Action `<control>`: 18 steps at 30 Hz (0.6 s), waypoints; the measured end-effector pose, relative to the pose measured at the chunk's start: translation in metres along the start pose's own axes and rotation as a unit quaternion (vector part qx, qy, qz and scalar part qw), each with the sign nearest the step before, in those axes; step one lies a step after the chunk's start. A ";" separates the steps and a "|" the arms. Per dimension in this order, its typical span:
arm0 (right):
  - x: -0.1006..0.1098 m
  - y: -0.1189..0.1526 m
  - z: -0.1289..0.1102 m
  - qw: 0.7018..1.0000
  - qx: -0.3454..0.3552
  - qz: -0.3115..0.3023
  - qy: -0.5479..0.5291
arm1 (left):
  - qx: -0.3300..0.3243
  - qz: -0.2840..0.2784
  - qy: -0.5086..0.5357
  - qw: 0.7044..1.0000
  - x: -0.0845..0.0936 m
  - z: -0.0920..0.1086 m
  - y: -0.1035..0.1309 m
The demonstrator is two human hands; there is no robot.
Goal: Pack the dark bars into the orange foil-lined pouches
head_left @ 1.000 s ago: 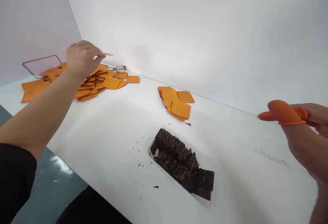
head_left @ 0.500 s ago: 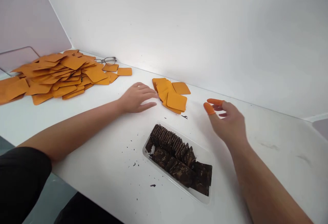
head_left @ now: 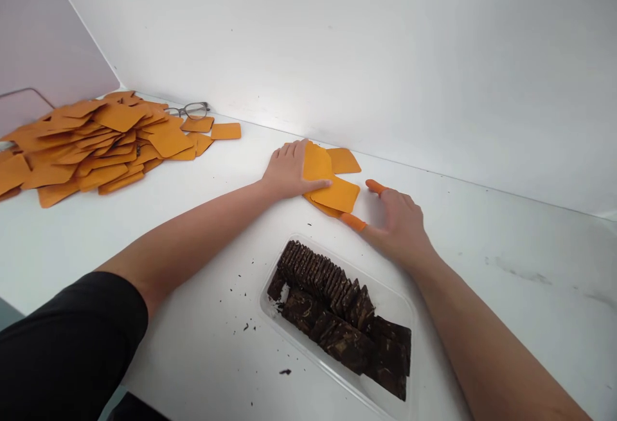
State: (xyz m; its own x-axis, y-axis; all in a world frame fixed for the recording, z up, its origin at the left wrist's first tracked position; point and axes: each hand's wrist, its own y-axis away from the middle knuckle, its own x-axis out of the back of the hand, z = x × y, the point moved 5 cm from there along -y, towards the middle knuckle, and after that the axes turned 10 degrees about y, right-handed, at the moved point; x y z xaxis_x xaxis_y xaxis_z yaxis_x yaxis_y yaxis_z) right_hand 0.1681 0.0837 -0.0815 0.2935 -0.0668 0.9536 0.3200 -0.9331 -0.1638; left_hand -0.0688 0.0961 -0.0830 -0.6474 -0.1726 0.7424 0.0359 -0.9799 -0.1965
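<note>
A small group of orange square packets [head_left: 340, 193] lies on the white table near the back wall. My left hand [head_left: 292, 170] rests against its left side, thumb stretched over the packets and fingers spread behind. To the right, my right hand [head_left: 398, 222] is open, with orange covers on the thumb and forefinger; its thumb is at the packets' lower right edge. Nearer to me, a clear plastic tray [head_left: 337, 387] holds rows of dark brown square pieces [head_left: 308, 267], some upright and some lying flat.
A large heap of orange packets [head_left: 87, 144] covers the table's left side, with eyeglasses [head_left: 195, 110] behind it. Dark crumbs [head_left: 285, 371] lie left of the tray. A white wall [head_left: 337, 42] bounds the back.
My left hand has moved right onto the small group of packets. My right hand has come left towards them, its thumb and forefinger now wider apart. The view has shifted slightly.
</note>
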 end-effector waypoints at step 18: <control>-0.014 -0.049 -0.024 0.987 0.076 -0.069 -0.120 | -0.085 -0.019 0.263 0.961 0.003 -0.021 -0.016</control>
State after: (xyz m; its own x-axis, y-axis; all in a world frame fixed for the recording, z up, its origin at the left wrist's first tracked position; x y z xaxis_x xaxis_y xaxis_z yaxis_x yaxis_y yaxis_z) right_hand 0.1267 0.1217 -0.0806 0.4373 0.1608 0.8848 0.4979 -0.8626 -0.0893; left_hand -0.0876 0.1135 -0.0913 -0.9422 -0.0181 0.3345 -0.0918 -0.9464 -0.3097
